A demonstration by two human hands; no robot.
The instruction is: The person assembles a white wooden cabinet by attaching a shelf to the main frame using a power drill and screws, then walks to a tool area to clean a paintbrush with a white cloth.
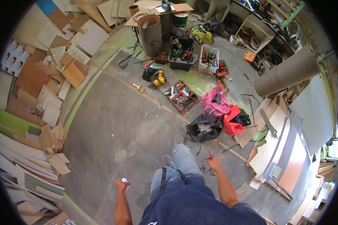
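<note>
My left hand is closed around a small white object, mostly hidden by the fingers, so its kind cannot be told. On the other side, my right hand is closed, with a slim reddish pencil-like stick pointing forward out of it. Both hands hang above the grey floor, on either side of my jeans. Ahead of the right hand stands a black bag with pale scraps inside. Beside that bag are a red bag and a pink bag.
Wood panels are piled along the left, and more boards lean at the right. Ahead lie an orange organizer case, a yellow power tool, a paintbrush and a black tool crate. A large cardboard tube juts in at right.
</note>
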